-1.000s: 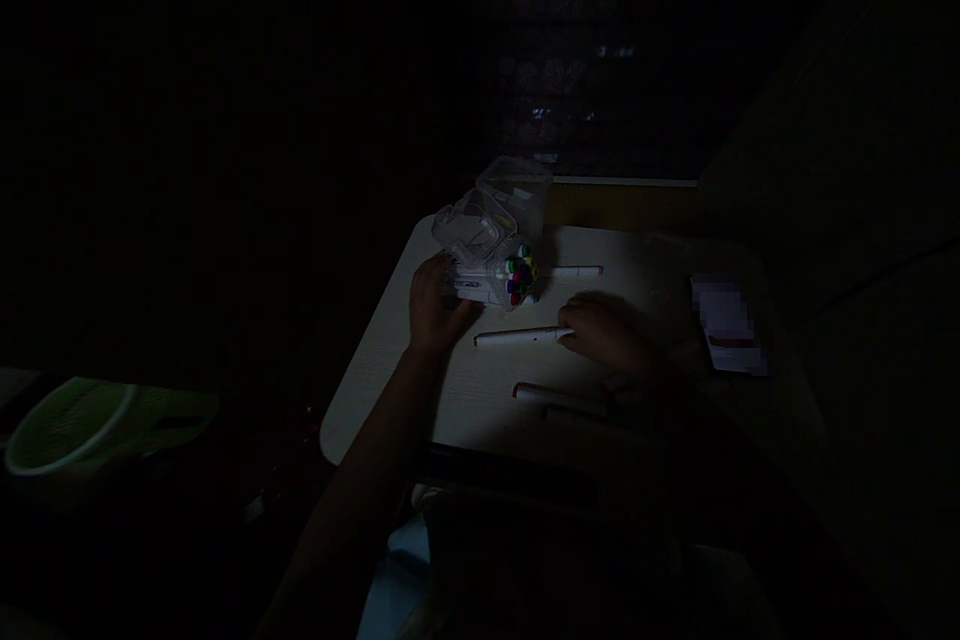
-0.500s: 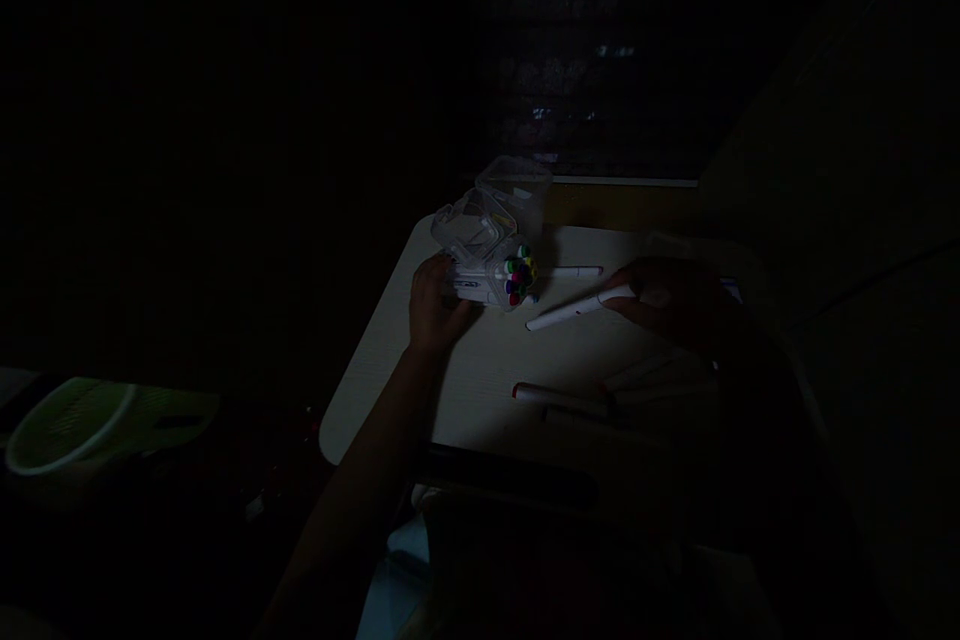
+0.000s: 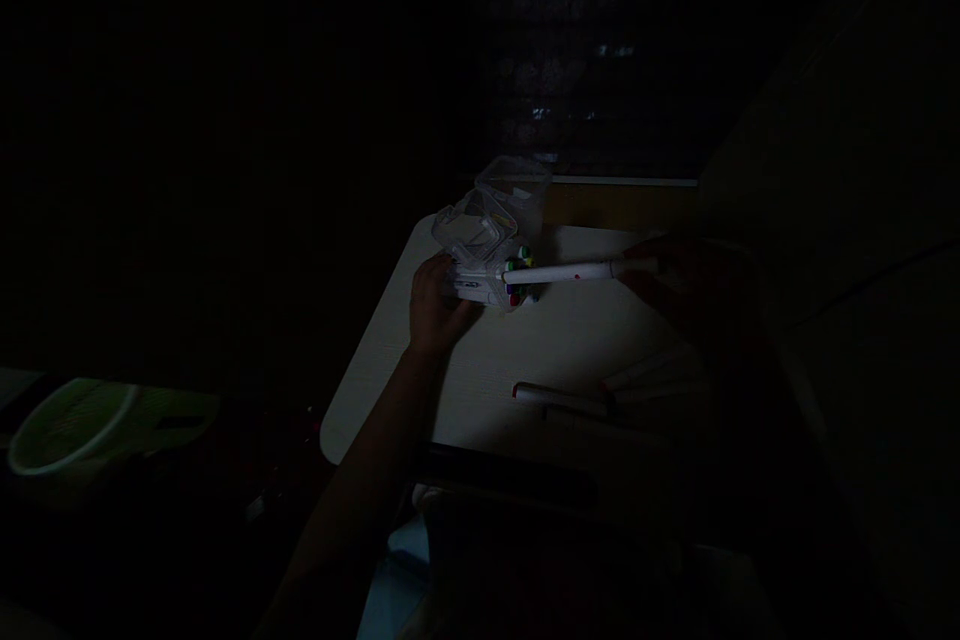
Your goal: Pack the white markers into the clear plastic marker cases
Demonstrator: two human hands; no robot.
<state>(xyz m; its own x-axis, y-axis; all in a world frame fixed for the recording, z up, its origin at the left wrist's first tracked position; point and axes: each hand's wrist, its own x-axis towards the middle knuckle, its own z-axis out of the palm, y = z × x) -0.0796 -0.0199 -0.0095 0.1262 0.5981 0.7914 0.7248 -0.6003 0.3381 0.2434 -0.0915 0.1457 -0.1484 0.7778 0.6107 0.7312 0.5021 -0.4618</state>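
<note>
The scene is very dark. My left hand (image 3: 433,305) is closed on the near end of a clear plastic marker case (image 3: 484,255) lying on its side on a small white table (image 3: 540,350). Several markers with coloured caps (image 3: 519,278) show in its open end. My right hand (image 3: 686,285) grips a white marker (image 3: 574,271) by its right end. That marker is held level above the table, its left tip at the case's opening.
Another white marker with a red cap (image 3: 559,397) lies on the table near the front edge, with faint ones to its right. A green basket (image 3: 82,420) sits low at the left. The surroundings are black.
My right hand picked the white marker up from the table, lifted it up and to the right, then brought its tip to the opening of the case. My left hand stayed on the case.
</note>
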